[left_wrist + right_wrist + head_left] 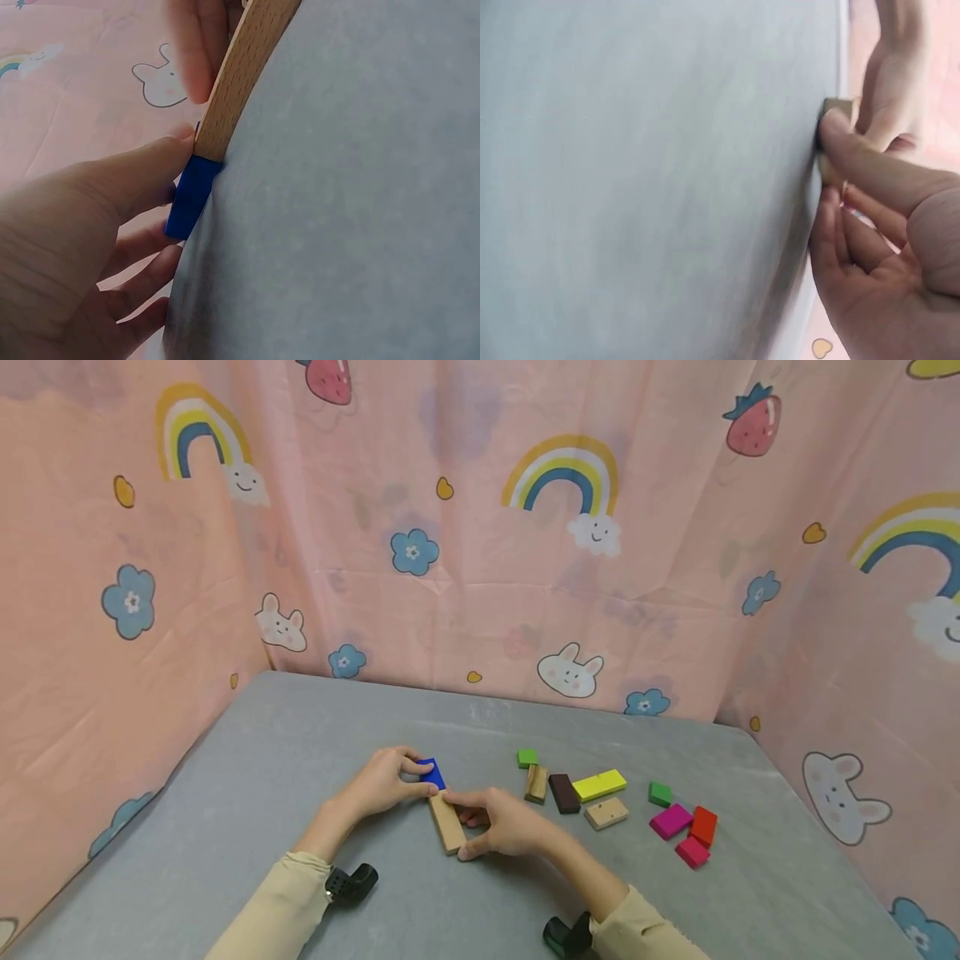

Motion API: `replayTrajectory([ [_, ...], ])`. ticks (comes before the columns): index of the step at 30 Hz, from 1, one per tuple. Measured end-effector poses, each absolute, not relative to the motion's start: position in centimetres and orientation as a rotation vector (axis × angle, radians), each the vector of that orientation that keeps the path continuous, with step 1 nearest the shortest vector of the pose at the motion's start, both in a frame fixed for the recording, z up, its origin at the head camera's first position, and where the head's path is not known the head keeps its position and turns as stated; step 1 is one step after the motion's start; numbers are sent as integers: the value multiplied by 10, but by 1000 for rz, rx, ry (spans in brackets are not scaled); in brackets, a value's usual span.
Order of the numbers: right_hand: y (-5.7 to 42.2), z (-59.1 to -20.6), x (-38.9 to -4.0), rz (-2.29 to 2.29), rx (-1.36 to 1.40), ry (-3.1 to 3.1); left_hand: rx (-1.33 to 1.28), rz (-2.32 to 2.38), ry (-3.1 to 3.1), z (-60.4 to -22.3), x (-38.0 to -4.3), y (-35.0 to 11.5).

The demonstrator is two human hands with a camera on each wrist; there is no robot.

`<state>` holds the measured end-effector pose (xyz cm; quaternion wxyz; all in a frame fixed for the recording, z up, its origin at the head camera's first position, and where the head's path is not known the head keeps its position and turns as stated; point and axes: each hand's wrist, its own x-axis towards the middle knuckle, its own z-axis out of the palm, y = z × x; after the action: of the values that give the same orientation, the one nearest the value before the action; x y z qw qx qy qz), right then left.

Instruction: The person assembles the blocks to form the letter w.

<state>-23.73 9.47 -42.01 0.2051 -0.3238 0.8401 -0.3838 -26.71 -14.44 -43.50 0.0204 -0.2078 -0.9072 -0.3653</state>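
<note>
My left hand (386, 782) pinches a small blue block (432, 773) between thumb and fingers, on the grey table left of centre. End to end with it lies a long natural-wood block (446, 823), nearer to me. The right hand (512, 825) grips this wooden block, thumb at its near end and index finger by its far end. In the left wrist view the blue block (193, 196) meets the end of the wooden block (244, 79). In the right wrist view the thumb covers much of the wooden block (839, 103).
Right of my hands lie a green block (527, 757), a brown-grained block (536, 783), a dark brown block (564, 794), a yellow block (600, 785) and a pale wood block (607, 813). Farther right are another green block (660, 793), magenta block (671, 821), red block (703, 826) and pink block (692, 852).
</note>
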Motion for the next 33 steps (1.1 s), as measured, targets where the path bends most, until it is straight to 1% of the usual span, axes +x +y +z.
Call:
replayTrajectory([
  [7,92,-421,-234,-1084,-830,2402,-616,-1146,-2812,-436,-268,-145],
  [22,94,-417,-233,-1209,-811,2327,-595,-1143,-2820,-435,-269,-143],
  [28,105,-409,-233,-1313,-791,2325,-589,-1139,-2830,-435,-269,-143],
  [33,121,-402,-236,-1397,-688,2413,-570,-1143,-2829,-435,-269,-143],
])
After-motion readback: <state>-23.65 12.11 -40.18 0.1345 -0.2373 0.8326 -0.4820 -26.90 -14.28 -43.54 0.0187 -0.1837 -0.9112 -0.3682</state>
